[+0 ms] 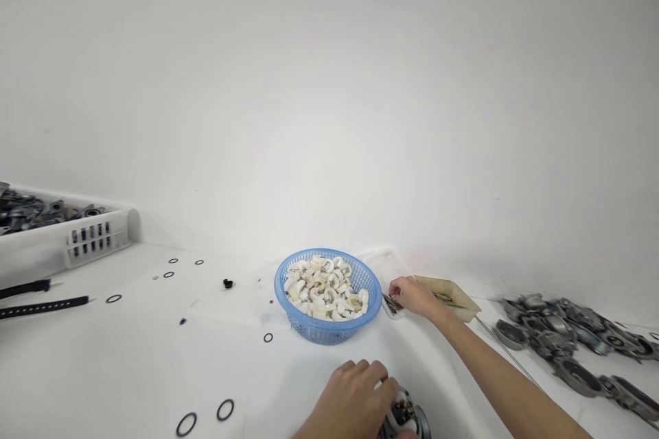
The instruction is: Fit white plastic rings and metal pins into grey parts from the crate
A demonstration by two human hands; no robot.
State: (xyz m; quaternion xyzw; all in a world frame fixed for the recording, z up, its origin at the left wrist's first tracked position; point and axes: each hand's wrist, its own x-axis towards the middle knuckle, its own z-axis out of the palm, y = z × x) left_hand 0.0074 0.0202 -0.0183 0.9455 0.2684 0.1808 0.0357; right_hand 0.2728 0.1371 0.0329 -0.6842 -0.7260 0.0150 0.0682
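At the bottom edge, my left hand (355, 398) is closed round a round metal housing (423, 422) with white and copper-coloured parts inside; the frame edge cuts off some of it. My right hand (412, 295) reaches into a shallow white tray (384, 262) of small, thin metal pieces (392, 304). Its fingertips are pinched together over those pieces, and what lies between them is too small to make out. Left of that hand stands a blue plastic basket (329, 336) filled with white curved plastic pieces (324, 288). A yellowish tray (458, 295) sits just behind my right wrist.
Grey metal castings (576, 336) are heaped at the right, beside a thin rod (507, 350). A white crate (97, 240) with metal parts stands at the far left, near black straps (46, 306). Several black rings (225, 409) and a small black piece (227, 284) lie on the white table.
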